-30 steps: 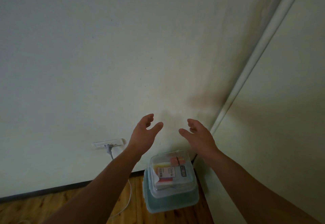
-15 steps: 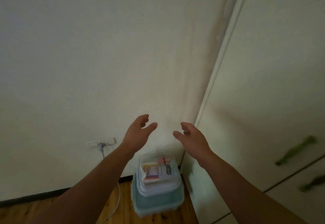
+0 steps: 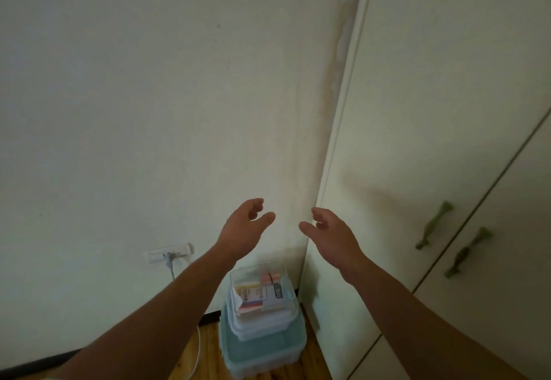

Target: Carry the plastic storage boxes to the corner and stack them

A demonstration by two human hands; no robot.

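Boxes (image 3: pixel 262 317) stacked; I judge light, stiff, slick, so grip opposite rims; left hand (image 3: pixel 244 230), right hand (image 3: pixel 334 239) above them, apart, empty, fingers relaxed.

Two bare forearms, uncovered as far as visible, bare left hand (image 3: pixel 243 227), bare right hand (image 3: pixel 331 238)

Our left hand (image 3: pixel 244 227) and right hand (image 3: pixel 334 238) hover above the stack of clear and pale-teal plastic storage boxes (image 3: pixel 264 335)

We hold them apart, fingers relaxed; a white wall socket (image 3: pixel 168 253) sits left of the stack, a cream cupboard (image 3: pixel 432 141) just right.
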